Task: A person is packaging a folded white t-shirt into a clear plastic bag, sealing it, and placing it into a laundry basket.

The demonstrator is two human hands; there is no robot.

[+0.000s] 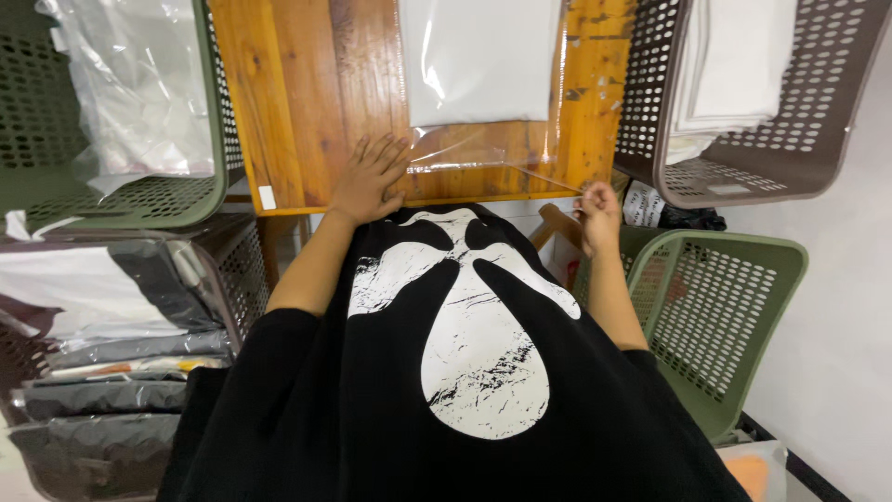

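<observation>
Nearest, a black short-sleeved shirt with a large cracked white print point(465, 353), filling the lower middle of the view. To the left, low down, a stack of dark grey plastic-wrapped flat packs point(102, 409) in a dark perforated basket point(237, 270), with a white folded piece in clear film point(74, 288) lying on top. To the right, an olive-green perforated plastic basket point(734, 297), tilted, beside the right forearm; at the bottom right corner, something orange under clear film point(753, 469), too cropped to make out.

Further out, right hand point(597, 216) closed in a pinch, fingertips pressed together on a thin clear strip point(548, 178) running from the lower flap of the bag, just off the table's near edge. Left hand point(370, 181) flat and palm down, fingers spread, pressing on the near edge of the orange-brown wooden plank table point(297, 102) and touching the left end of the bag's flap.

Beyond the hands, a clear plastic bag holding a white folded garment point(478, 60), lying flat on the middle of the table, open flap towards the body, between the two hands and slightly past them. A small white label point(268, 197) stuck near the table's left front corner.

Farthest, at the upper left, a green perforated basket point(200, 186) heaped with crumpled clear plastic bags point(139, 84); at the upper right, a brown perforated basket point(827, 112) holding folded white cloth point(734, 65), against a pale wall point(855, 307).
</observation>
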